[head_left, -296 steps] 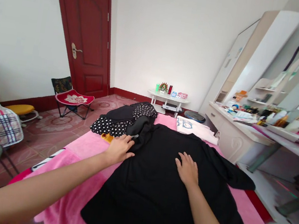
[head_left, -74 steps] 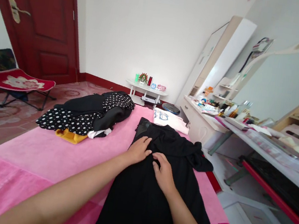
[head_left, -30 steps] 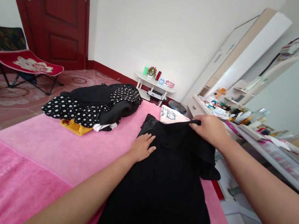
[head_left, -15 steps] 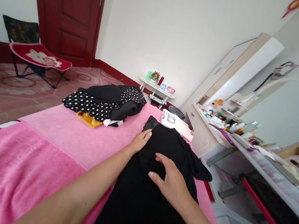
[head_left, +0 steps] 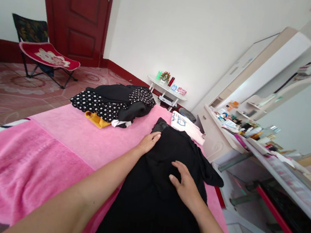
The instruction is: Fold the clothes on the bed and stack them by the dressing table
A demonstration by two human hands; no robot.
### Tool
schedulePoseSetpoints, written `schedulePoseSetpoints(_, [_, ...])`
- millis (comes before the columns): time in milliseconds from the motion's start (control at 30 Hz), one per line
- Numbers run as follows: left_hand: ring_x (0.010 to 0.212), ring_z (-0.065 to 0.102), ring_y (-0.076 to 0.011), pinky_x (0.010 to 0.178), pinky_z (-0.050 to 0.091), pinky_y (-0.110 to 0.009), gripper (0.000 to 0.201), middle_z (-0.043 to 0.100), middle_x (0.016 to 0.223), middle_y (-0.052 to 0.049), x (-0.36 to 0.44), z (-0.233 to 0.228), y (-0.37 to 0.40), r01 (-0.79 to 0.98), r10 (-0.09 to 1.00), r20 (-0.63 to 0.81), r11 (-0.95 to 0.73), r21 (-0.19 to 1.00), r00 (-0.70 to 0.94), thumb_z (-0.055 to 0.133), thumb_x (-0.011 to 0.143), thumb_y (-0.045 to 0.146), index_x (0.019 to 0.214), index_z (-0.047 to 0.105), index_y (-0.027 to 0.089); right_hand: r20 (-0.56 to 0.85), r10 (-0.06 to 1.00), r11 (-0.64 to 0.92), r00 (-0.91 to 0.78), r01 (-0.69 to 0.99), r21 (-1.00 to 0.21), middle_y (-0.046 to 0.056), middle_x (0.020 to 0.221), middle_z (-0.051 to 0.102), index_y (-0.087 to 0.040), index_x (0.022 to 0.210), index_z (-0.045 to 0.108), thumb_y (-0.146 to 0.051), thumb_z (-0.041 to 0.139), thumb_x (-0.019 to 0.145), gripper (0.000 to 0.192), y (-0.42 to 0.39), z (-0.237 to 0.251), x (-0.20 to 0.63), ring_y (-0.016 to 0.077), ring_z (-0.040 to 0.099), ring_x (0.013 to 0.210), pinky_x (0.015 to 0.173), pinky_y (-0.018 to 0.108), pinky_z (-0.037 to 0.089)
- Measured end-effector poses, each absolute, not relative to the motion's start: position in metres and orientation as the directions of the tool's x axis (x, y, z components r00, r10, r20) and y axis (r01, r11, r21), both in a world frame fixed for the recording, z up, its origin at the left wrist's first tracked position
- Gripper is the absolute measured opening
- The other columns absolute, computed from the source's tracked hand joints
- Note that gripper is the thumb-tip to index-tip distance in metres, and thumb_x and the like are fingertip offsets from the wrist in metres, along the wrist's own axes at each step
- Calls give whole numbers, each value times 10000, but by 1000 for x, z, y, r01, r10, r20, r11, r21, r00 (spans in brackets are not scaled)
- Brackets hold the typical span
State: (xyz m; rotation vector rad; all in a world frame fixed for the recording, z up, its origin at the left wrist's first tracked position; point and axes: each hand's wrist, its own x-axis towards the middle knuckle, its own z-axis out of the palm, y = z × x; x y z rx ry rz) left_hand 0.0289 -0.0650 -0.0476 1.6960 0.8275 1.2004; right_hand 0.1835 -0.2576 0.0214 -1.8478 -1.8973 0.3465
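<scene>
Lying beneath both flat, open hands (head_left: 148, 143) (head_left: 185, 181), the black garment (head_left: 160, 199) escapes any grip.

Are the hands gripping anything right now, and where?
Nothing is gripped. Left hand and right hand lie open and flat on the black garment.

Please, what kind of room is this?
Most likely a home bedroom: a bed under a pink blanket, a dressing table crowded with cosmetics, and a pile of clothes beyond the hands.
</scene>
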Motion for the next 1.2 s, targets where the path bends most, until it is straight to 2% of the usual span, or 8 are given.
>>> schedulePoseSetpoints(133, [1220, 502, -193, 1079, 344, -329, 443, 615, 1236, -45, 28, -47, -65, 6, 881, 368, -387, 922, 298, 407, 918, 442, 1216, 597, 175, 124, 983, -64, 132, 895, -442, 106, 1260, 529, -181, 1330, 438, -254, 590, 716, 637, -241, 2, 201, 235, 485, 1191, 1012, 396, 369])
schedulePoseSetpoints(300, [1205, 516, -201, 1073, 354, -346, 433, 619, 1229, -54, 28, -49, -62, -28, 885, 373, -380, 924, 280, 416, 915, 443, 1191, 616, 177, 79, 961, -198, 265, 860, -471, 35, 829, 659, -176, 1016, 643, -289, 638, 678, 356, -240, 16, 201, 201, 614, 756, 731, 322, 475])
schedulePoseSetpoints(400, [1195, 526, -204, 1073, 350, -353, 447, 615, 1235, -62, 30, -55, -57, -58, 891, 365, -363, 930, 269, 421, 910, 460, 1199, 610, 176, 237, 929, -145, 284, 869, -472, 0, 735, 635, -203, 962, 648, -335, 619, 708, 288, -256, 56, 176, 167, 556, 610, 629, 297, 444])
schedulePoseSetpoints(500, [1189, 531, -211, 1077, 341, -373, 463, 616, 1232, -72, 33, -62, -51, -83, 901, 352, -342, 936, 255, 420, 908, 473, 1213, 598, 173, 338, 929, 49, 152, 853, -519, 16, 914, 655, -219, 963, 641, -305, 627, 724, 255, -282, 96, 134, 175, 587, 797, 744, 290, 442])
schedulePoseSetpoints(700, [1187, 532, -221, 1070, 347, -391, 470, 618, 1228, -82, 34, -66, -47, -95, 904, 345, -331, 939, 251, 420, 905, 485, 1202, 602, 170, -55, 986, 81, -160, 732, -676, -34, 711, 643, -256, 958, 676, -293, 666, 744, 217, -318, 112, 81, 103, 545, 579, 523, 202, 409])
schedulePoseSetpoints(800, [1190, 530, -218, 1067, 354, -380, 469, 610, 1238, -83, 33, -64, -49, -78, 901, 347, -338, 938, 261, 417, 908, 477, 1210, 594, 165, 74, 996, 92, -57, 747, -659, -4, 798, 670, -236, 951, 675, -326, 605, 797, 192, -292, 89, 102, 129, 604, 684, 622, 234, 464])
schedulePoseSetpoints(933, [1180, 537, -200, 1053, 378, -357, 441, 610, 1239, -77, 32, -56, -55, -32, 888, 360, -367, 930, 286, 403, 922, 433, 1234, 569, 169, 292, 952, 72, 92, 860, -505, 99, 1268, 561, -187, 1244, 538, -362, 560, 807, 471, -234, 39, 146, 222, 545, 1125, 927, 356, 444])
schedulePoseSetpoints(1200, [1115, 569, -203, 1018, 418, -358, 405, 611, 1229, -66, 37, -47, -65, 219, 854, 359, -458, 861, 376, 534, 822, 185, 1225, 568, 188, 171, 975, -94, 145, 957, -275, 62, 1520, 238, -183, 1442, 290, -480, 279, 929, 592, -201, -29, 165, 229, 112, 1418, 1111, 525, 157])
